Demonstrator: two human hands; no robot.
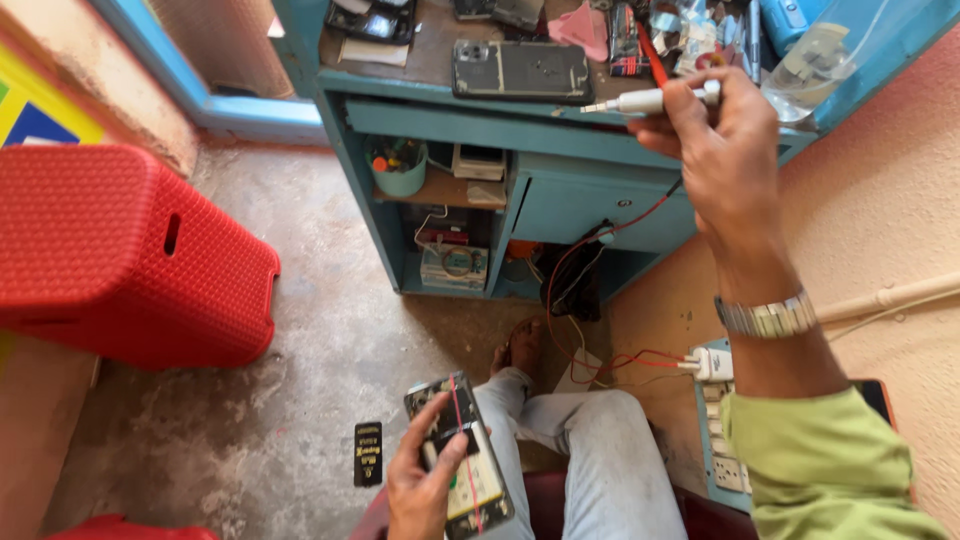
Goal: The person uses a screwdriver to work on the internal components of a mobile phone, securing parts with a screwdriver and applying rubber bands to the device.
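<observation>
Label: a small black rectangular tag with pale print lies flat on the floor, just left of the left fingers.
Sign: a panel of yellow, blue and green shapes sits at the far left wall, above the red stool.
Left hand: the left hand is low, beside the knee, palm turned up; thumb and fingers are clamped round an opened phone, thumb across its face, a thin red line running down its length.
Right hand: the right hand is raised with arm stretched to the desk edge, a metal watch on the wrist; its fingers pinch a white pen-shaped tool, tip pointing left.
Wire: a red wire drops from below the right fingers toward a white plug in a power strip.
Desk: a blue desk beyond the right fingertips carries a second phone, back up, just left of the tool tip, amid clutter.
Floor: rough grey concrete floor; a red stool stands well left of both hands.
Walls: pale peach.
</observation>
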